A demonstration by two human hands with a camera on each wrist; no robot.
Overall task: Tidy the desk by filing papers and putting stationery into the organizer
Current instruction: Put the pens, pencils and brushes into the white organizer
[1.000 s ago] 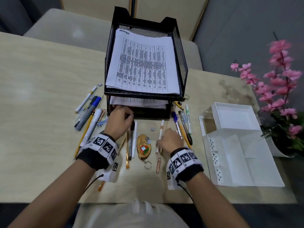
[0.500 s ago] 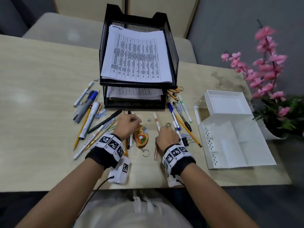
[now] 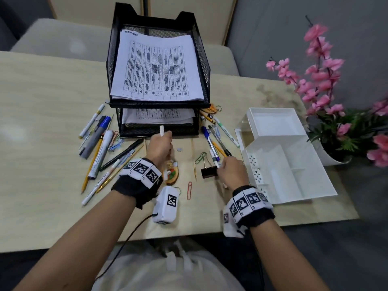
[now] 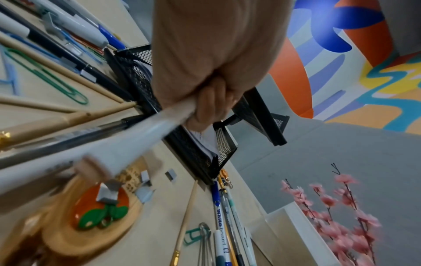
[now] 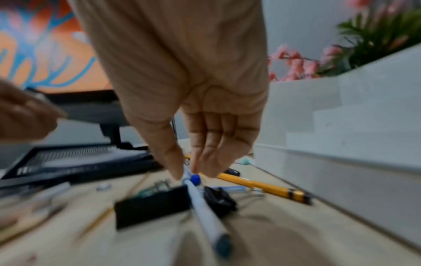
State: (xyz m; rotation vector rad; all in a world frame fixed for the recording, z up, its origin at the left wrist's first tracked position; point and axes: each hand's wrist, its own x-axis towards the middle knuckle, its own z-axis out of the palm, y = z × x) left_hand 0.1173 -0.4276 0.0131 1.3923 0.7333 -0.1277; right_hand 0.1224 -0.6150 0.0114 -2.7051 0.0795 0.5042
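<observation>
My left hand (image 3: 161,144) grips a small bundle of pens in front of the black mesh paper tray (image 3: 204,85); a white pen (image 3: 161,130) sticks up out of the fist. In the left wrist view the hand (image 4: 206,108) curls round the white pen (image 4: 136,136), with a dark pen and a wooden brush handle beside it. My right hand (image 3: 222,164) pinches a white pen with a blue part (image 5: 206,214) between thumb and fingertips (image 5: 175,167), next to a black binder clip (image 3: 209,172). The white organizer (image 3: 315,185) stands just to the right.
More pens, pencils and paper clips (image 3: 98,143) lie scattered left of the tray, others (image 3: 218,137) to its right. A wooden keychain (image 3: 173,173) and a red paper clip (image 3: 189,190) lie between my hands. Pink flowers in a pot (image 3: 327,89) stand at the far right.
My left hand closed on the pens by the keychain and lifted them. My right hand moved right and pinched a pen beside the binder clip.
</observation>
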